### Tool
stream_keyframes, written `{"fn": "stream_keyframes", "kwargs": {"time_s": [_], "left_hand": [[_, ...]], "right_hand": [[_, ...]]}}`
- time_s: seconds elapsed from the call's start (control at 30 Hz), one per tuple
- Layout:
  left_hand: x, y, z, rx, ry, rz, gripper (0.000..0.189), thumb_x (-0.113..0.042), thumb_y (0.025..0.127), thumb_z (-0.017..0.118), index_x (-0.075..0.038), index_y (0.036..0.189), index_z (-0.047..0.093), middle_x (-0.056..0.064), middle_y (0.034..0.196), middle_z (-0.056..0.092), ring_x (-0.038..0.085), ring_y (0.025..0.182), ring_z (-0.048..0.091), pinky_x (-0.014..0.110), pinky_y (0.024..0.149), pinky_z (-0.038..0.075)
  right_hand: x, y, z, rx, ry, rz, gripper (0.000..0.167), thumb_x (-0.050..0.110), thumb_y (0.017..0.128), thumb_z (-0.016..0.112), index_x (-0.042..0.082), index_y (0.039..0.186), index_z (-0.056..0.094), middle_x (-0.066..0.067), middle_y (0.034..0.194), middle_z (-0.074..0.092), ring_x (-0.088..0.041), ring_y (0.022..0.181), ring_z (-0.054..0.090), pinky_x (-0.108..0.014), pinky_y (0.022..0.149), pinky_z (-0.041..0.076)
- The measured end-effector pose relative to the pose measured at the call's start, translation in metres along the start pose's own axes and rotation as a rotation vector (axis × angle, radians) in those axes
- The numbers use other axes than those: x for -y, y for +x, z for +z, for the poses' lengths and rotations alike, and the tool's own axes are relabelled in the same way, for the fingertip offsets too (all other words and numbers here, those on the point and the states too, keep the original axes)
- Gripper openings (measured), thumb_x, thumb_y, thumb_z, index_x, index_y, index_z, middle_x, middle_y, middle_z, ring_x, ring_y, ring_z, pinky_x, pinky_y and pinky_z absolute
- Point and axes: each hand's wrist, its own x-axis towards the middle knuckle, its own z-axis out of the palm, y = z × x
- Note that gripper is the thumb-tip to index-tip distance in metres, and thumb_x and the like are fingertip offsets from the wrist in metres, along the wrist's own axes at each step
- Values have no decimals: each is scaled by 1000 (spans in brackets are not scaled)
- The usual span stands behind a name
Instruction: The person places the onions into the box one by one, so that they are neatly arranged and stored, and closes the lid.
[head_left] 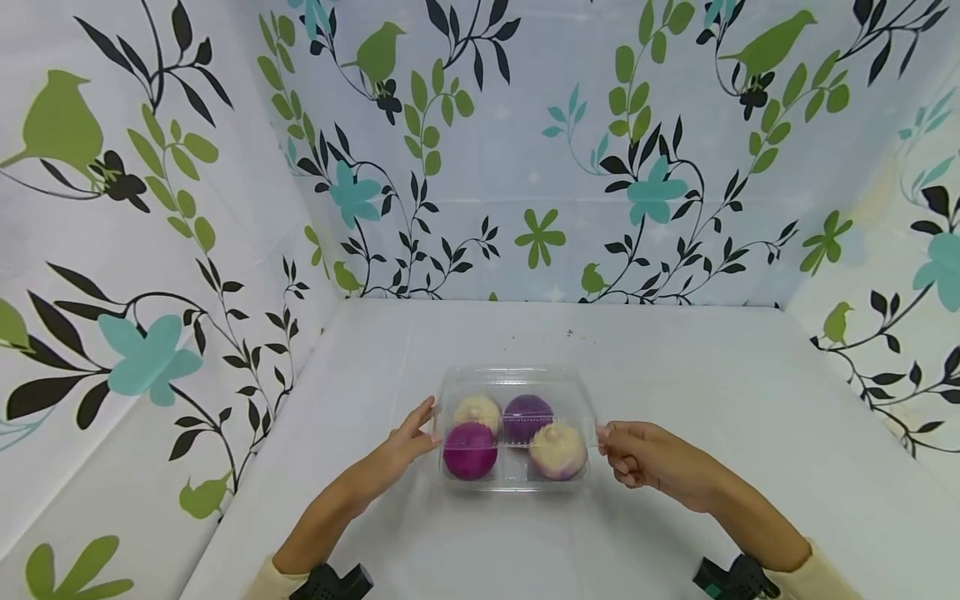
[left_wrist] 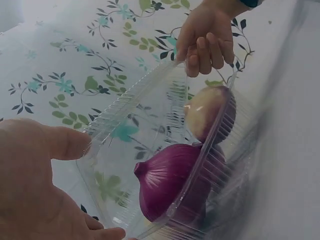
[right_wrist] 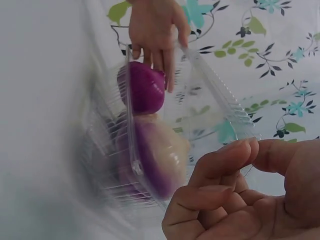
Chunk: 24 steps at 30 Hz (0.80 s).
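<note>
A clear plastic clamshell container [head_left: 513, 482] sits mid-table, its hinged lid [head_left: 517, 379] tilted partly up. Inside are a bright purple onion [head_left: 470, 452], a darker purple round one [head_left: 527, 418] behind, and two cream-and-purple round vegetables, the nearer one [head_left: 558, 451] at front right. My left hand [head_left: 401, 446] is at the left side, its thumb touching the lid's corner and its fingers mostly straight along the container. My right hand [head_left: 656, 458] pinches the lid's right front corner between thumb and forefinger, the other fingers curled. In the left wrist view, the purple onion [left_wrist: 167, 180] shows a pointed tip.
A white-covered table [head_left: 637, 358] lies under the container. Patterned cloth with leaves, birds and flowers hangs behind [head_left: 487, 150] and on both sides. Small dark specks mark the far part of the table. Each wrist wears a dark camera.
</note>
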Motion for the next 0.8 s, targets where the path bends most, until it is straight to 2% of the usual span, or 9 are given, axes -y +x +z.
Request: {"fn": "stream_keyframes", "kwargs": {"time_s": [0.1, 0.2, 0.4, 0.5, 0.57, 0.7, 0.8], "left_hand": [[8, -4, 4, -22, 25, -19, 85, -46, 106, 53, -27, 171, 1, 10, 177, 6, 40, 161, 7, 81, 116, 11], [14, -6, 6, -36, 39, -18, 90, -47, 104, 58, -23, 171, 2, 11, 177, 7, 39, 160, 9, 80, 116, 16], [22, -9, 7, 27, 42, -28, 88, -45, 106, 55, -15, 170, 3, 12, 176, 9, 40, 158, 18, 76, 116, 24], [26, -10, 8, 48, 31, -41, 83, -44, 106, 53, -12, 169, 9, 14, 173, 14, 41, 155, 24, 74, 116, 27], [28, -10, 9, 50, 26, -49, 78, -43, 106, 53, -10, 166, 16, 16, 170, 19, 40, 152, 29, 70, 116, 30], [32, -8, 11, 73, 42, -49, 56, -41, 107, 49, -5, 148, 36, 17, 152, 40, 34, 138, 43, 59, 109, 39], [35, -7, 12, 103, 60, -37, 37, -39, 110, 44, -6, 126, 46, 14, 128, 54, 28, 120, 50, 48, 96, 41]], "right_hand": [[-9, -2, 3, 4, -10, -4, 36, 37, 114, 48, 3, 104, 56, 0, 79, 45, -12, 70, 41, -32, 65, 32], [-17, -2, 7, -39, -58, -8, 38, 37, 113, 49, 0, 105, 57, -1, 79, 45, -12, 69, 40, -30, 64, 35], [-31, -2, 18, -140, -182, -6, 43, 38, 112, 50, -4, 108, 58, -1, 78, 48, -12, 71, 46, -30, 67, 45], [-37, -1, 23, -171, -251, -10, 45, 41, 112, 50, -3, 106, 59, -1, 77, 51, -12, 72, 49, -29, 68, 48], [-41, -1, 26, -195, -297, -6, 46, 44, 111, 51, -1, 103, 57, 0, 76, 53, -11, 69, 48, -28, 64, 46], [-47, -1, 29, -216, -343, 10, 47, 47, 111, 50, 1, 102, 53, -1, 74, 54, -12, 65, 46, -27, 58, 39], [-49, -1, 28, -183, -327, 3, 43, 43, 113, 47, 1, 107, 56, -2, 76, 54, -13, 68, 50, -28, 62, 44]]}}
